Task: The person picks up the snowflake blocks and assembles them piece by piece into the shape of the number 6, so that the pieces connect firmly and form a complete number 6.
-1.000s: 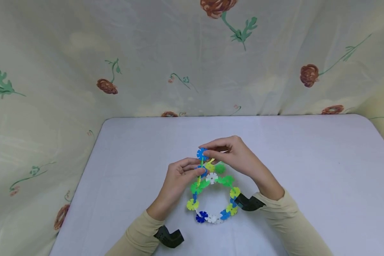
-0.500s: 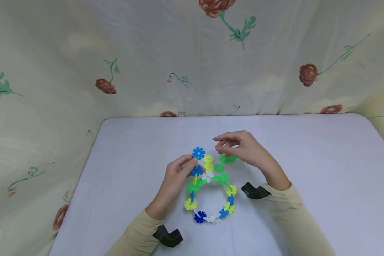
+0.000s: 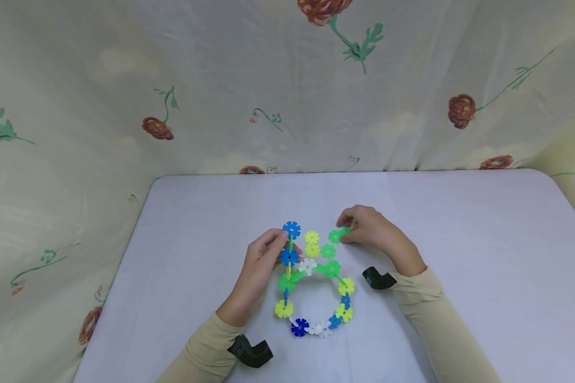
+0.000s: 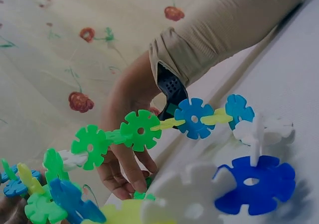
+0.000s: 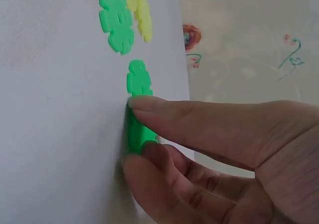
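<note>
A ring of interlocking plastic snowflake discs (image 3: 299, 327), in blue, yellow, green and white, stands over the table with a short chain rising from its far left side. My left hand (image 3: 261, 260) grips that chain near a blue disc (image 3: 289, 257); another blue disc (image 3: 291, 230) tops it. At the far side of the ring, my right hand (image 3: 376, 231) pinches a green snowflake disc (image 5: 142, 132) between thumb and fingers, low at the tabletop. Another green disc (image 5: 139, 77) overlaps it. The left wrist view shows the ring close up, with the left fingers mostly hidden.
Two yellow discs (image 3: 312, 243) and a loose green disc (image 3: 328, 251) lie on the white table (image 3: 460, 229) between the hands. A flowered curtain (image 3: 388, 106) hangs behind the far table edge. Black camera mounts (image 3: 251, 352) stick out from both wrists.
My right hand has let go of the top blue disc, moved right and come down onto the green discs. My left hand has shifted slightly left with the chain.
</note>
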Demonstrator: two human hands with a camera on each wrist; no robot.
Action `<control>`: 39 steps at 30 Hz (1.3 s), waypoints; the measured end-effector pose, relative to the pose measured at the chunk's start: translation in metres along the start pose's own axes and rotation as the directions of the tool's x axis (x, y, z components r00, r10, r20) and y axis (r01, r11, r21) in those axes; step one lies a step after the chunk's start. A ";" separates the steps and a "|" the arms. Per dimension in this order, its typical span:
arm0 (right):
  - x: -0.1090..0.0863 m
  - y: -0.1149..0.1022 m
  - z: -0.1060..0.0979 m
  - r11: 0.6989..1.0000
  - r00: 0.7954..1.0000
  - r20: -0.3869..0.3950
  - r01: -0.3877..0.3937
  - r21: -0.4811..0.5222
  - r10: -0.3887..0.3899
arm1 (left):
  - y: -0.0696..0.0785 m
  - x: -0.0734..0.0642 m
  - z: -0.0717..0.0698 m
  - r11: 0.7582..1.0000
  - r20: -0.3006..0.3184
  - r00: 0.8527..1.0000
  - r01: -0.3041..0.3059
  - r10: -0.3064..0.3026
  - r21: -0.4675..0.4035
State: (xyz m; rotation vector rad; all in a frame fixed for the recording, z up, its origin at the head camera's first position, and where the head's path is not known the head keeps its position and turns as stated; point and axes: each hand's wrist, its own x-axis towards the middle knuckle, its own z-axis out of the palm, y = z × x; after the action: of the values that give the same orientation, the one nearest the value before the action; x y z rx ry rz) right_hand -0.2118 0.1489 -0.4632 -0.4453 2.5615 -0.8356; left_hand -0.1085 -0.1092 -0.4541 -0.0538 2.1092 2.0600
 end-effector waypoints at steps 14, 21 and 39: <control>-0.003 0.006 -0.005 0.998 0.998 0.035 -0.053 0.045 0.051 | -0.001 0.000 0.000 1.000 0.009 1.000 -0.007 0.008 -0.016; -0.004 0.006 -0.004 1.000 1.000 0.000 -0.008 -0.021 0.008 | -0.001 0.000 0.000 1.000 0.014 1.000 -0.010 0.011 -0.024; -0.027 -0.035 -0.010 0.840 0.893 0.207 0.267 0.472 -0.401 | -0.001 0.000 -0.001 1.000 0.037 0.999 0.001 -0.001 -0.002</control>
State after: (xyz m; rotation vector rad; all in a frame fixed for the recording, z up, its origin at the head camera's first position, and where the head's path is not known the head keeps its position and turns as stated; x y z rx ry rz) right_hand -0.1871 0.1381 -0.4269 -0.8252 1.9634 -1.3152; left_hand -0.1079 -0.1102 -0.4554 -0.0171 2.0846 2.0466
